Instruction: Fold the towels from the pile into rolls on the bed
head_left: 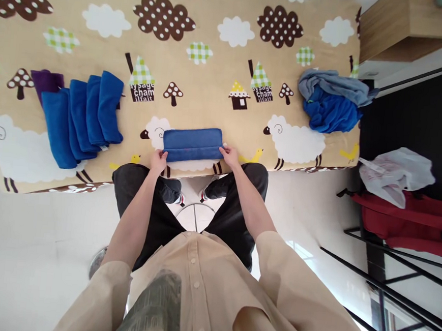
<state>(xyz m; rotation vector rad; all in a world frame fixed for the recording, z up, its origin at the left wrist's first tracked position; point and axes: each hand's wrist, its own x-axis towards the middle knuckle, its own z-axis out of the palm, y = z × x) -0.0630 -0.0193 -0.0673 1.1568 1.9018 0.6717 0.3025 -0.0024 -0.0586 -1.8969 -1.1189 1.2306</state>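
My left hand [159, 161] and right hand [230, 157] pinch opposite ends of the folded blue rectangular cloth [193, 137], its long axis running between them (neither hand nearer).

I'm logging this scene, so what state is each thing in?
Blue cloth between the hands: folded, flat
Left hand: fingers closed on its left end
Right hand: fingers closed on its right end
Blue cloths at left: folded, overlapping
Purple cloth: partly covered
Gray cloth: crumpled
Plastic bag: crumpled
Patterned sheet: spread out
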